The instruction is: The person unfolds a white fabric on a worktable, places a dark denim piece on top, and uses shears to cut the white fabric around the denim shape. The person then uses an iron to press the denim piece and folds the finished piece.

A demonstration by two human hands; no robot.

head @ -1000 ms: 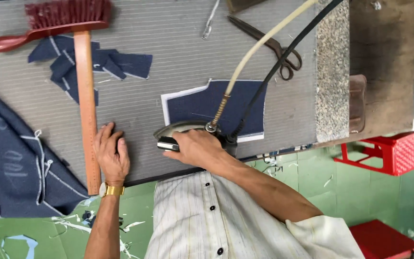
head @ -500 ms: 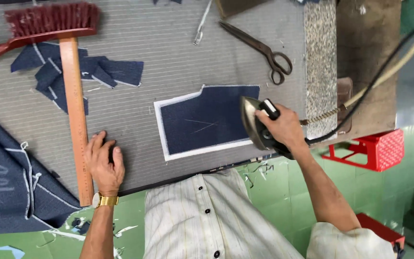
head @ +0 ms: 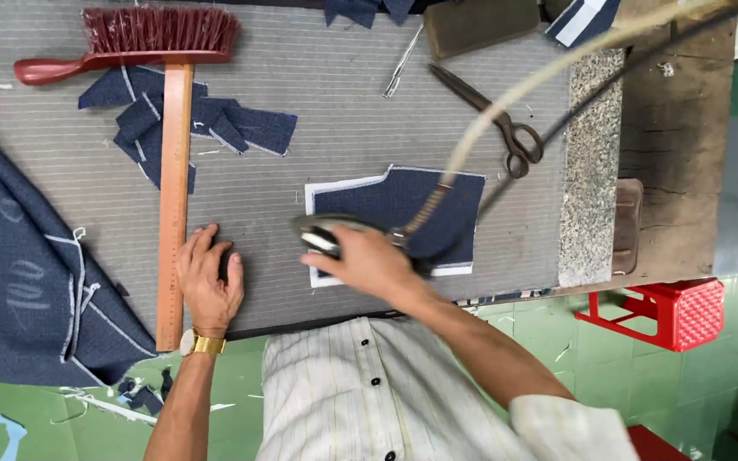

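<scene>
Fingers: left hand point(head: 209, 280) lies spread and flat on the grey table point(head: 343, 94) beside the wooden ruler point(head: 172, 205); right hand point(head: 369, 263) wraps the iron point(head: 325, 235).
Iron: on the navy fabric piece point(head: 395, 201).
Scissors point(head: 493, 119): farther right.

Iron point(head: 335, 235) flat on navy fabric pc w/ white edging point(head: 437, 201), lying on grey striped board.

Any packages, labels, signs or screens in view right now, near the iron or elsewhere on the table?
None that I can make out: no package, label, sign or screen.
Nearest the hands: a metal iron under the right hand, on a navy fabric piece with white edging.
The left hand rests flat beside a long wooden ruler.
</scene>
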